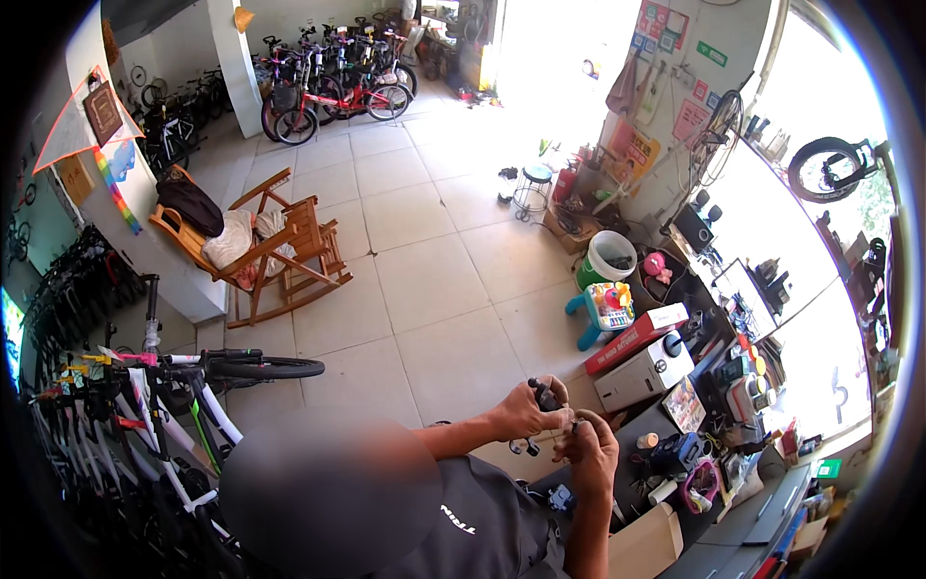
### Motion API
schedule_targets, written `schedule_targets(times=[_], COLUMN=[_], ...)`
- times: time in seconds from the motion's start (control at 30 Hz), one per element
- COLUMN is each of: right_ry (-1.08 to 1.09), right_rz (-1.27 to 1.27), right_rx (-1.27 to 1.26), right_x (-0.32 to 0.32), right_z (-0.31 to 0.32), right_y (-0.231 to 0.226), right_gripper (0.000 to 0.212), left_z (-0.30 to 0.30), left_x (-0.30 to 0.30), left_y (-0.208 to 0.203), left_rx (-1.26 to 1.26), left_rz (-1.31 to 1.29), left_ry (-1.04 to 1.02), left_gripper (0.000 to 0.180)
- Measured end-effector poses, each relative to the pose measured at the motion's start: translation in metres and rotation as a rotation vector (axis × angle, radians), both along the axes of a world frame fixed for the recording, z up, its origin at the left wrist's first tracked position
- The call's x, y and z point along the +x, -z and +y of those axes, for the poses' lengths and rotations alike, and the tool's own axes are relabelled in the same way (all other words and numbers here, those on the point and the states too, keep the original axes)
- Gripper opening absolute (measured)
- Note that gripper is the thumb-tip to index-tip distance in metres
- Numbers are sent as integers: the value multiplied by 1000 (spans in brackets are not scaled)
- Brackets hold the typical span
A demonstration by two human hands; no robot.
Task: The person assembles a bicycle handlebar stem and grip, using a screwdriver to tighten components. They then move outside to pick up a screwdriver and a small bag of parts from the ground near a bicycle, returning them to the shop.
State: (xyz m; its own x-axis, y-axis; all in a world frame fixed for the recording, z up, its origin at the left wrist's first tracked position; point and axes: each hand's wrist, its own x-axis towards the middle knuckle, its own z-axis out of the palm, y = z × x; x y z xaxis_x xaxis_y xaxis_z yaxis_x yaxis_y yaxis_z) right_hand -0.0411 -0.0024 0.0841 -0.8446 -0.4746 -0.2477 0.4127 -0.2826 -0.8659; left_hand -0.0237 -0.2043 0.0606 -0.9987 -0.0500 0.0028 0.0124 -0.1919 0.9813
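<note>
My left hand (526, 412) is closed around a small black part (545, 394), whose exact kind I cannot make out. Close beside it, my right hand (590, 451) has its fingers bent in a pinch. A tiny dark piece (576, 426) shows at those fingertips, too small to name. Just below the left hand hangs a small black and silver piece (524, 447); whether it joins the held part is unclear. Both hands are raised in front of my dark shirt (492, 516), beside the cluttered workbench.
The dark workbench (632, 461) at right bears a white box (644, 374), tools and an open cardboard box (648, 542). Beyond are a blue toy table (585, 323) and a white bucket (610, 253). Bicycles (183, 425) crowd the left; a wooden rocking chair (313, 236) stands farther off.
</note>
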Motion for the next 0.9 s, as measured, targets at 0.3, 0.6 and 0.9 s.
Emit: schedule_targets(times=[0.3, 0.6, 0.9], right_ry=[229, 134, 54], right_rz=[169, 357, 216], right_rx=[-132, 16, 41], right_x=[11, 0, 6], right_z=[-18, -1, 3], right_y=[2, 33, 20], right_gripper=[24, 29, 28], left_z=[1, 0, 3], left_x=[-5, -3, -3], left_y=[3, -13, -6], left_rx=[-11, -32, -37], left_rz=[-2, -59, -35], left_ry=[29, 44, 12], left_gripper=[25, 26, 27])
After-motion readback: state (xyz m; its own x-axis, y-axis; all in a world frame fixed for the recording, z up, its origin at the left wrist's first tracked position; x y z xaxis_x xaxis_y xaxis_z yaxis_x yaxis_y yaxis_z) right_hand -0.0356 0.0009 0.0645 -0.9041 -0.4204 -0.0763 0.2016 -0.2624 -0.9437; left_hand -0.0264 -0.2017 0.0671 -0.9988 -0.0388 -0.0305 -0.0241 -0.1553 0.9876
